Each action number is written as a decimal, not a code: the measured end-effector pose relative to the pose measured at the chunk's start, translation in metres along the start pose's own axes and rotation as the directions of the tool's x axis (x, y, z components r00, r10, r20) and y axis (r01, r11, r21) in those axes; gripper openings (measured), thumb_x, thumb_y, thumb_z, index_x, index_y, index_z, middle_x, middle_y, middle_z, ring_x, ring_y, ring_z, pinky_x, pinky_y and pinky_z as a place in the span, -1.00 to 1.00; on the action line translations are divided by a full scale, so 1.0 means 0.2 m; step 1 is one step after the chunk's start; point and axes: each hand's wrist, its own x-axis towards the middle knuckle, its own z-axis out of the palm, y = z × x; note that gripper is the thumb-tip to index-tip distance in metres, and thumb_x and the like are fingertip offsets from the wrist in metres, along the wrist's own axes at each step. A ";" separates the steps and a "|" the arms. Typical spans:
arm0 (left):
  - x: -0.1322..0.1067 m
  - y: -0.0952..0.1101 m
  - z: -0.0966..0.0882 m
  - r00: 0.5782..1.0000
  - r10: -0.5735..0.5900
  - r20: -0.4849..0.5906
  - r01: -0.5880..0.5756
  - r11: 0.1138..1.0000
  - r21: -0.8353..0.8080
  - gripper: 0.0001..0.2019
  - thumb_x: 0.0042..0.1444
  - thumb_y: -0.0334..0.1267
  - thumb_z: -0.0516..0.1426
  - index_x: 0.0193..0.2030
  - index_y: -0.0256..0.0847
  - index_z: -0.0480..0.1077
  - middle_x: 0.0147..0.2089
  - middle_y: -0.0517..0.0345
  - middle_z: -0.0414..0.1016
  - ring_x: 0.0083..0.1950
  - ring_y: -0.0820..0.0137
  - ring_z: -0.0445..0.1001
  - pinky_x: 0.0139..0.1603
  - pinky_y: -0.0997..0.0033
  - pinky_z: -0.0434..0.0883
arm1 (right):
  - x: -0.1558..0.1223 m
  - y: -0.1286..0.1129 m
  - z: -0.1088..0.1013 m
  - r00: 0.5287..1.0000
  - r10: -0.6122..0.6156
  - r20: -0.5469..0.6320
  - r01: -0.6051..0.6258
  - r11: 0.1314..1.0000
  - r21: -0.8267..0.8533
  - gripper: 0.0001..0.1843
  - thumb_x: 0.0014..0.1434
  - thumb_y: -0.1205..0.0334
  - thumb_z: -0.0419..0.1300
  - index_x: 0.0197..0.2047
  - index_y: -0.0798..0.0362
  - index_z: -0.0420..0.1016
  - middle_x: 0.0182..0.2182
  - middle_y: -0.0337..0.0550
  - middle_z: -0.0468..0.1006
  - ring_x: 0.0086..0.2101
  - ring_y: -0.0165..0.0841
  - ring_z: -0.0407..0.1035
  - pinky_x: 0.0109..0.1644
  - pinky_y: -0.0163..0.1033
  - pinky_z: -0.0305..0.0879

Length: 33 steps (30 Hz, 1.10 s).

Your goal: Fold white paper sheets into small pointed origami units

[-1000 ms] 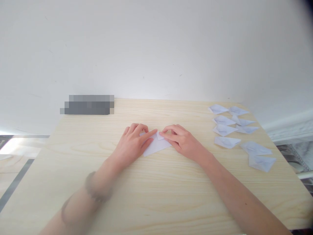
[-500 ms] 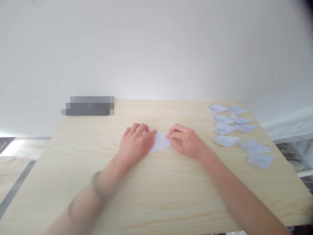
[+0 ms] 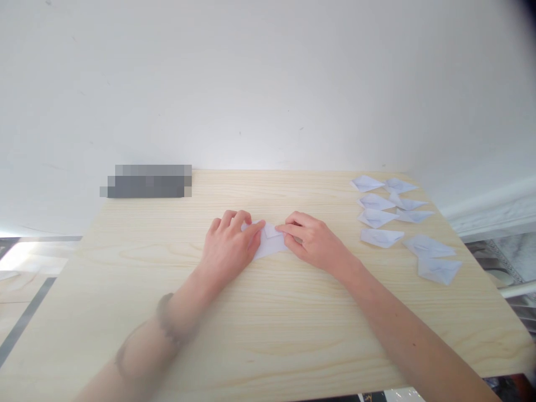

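Note:
A partly folded sheet of white paper [image 3: 270,245] lies flat on the wooden table between my two hands. My left hand [image 3: 230,240] presses on its left part, thumb and index finger resting on the paper and hiding that end. With thumb and fingertips, my right hand [image 3: 307,237] pinches the right end, where a small flap is folded over toward the middle. The right tip of the paper is covered by my fingers.
Several folded white paper boats [image 3: 377,218] lie in loose rows on the right side of the table [image 3: 259,329]. A dark, blurred-out box [image 3: 146,184] stands at the back left. A white wall [image 3: 268,84] rises behind the table.
My right hand has moved slightly left, bringing the right edge of the paper inward as a small flap. My left hand stays on the paper. The view has shifted a little.

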 end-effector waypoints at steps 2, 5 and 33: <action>0.00 0.00 0.00 1.000 -0.006 -0.002 0.006 1.000 -0.002 -0.75 0.20 -0.22 0.01 -0.06 0.02 0.45 -0.12 0.10 0.44 -0.11 0.22 0.34 -0.22 0.24 0.30 | -0.02 0.01 -0.01 1.000 -0.013 -0.017 0.013 1.000 0.017 -0.74 0.14 0.40 0.03 -0.20 0.11 0.52 -0.34 -0.10 0.45 -0.31 -0.36 0.34 -0.19 -0.24 0.32; 0.00 0.00 0.00 1.000 -0.015 -0.004 0.015 1.000 -0.011 -0.74 0.20 -0.22 0.00 -0.06 0.03 0.45 -0.12 0.11 0.44 -0.10 0.22 0.34 -0.21 0.23 0.30 | -0.03 0.02 -0.03 1.000 -0.011 -0.020 0.012 0.999 0.039 -0.78 0.13 0.41 0.04 -0.28 0.12 0.53 -0.37 -0.11 0.47 -0.32 -0.36 0.35 -0.19 -0.23 0.31; 0.02 -0.05 -0.01 0.989 -0.059 0.133 0.127 0.800 -0.587 -0.88 0.14 -0.23 0.07 -0.34 -0.13 0.42 -0.23 0.22 0.49 -0.15 0.38 0.39 -0.05 0.26 0.19 | 0.01 -0.03 0.04 0.999 0.019 -0.031 -0.013 0.983 0.183 -0.82 0.24 0.25 0.01 -0.27 0.05 0.42 -0.35 -0.15 0.45 -0.31 -0.37 0.31 -0.17 -0.22 0.24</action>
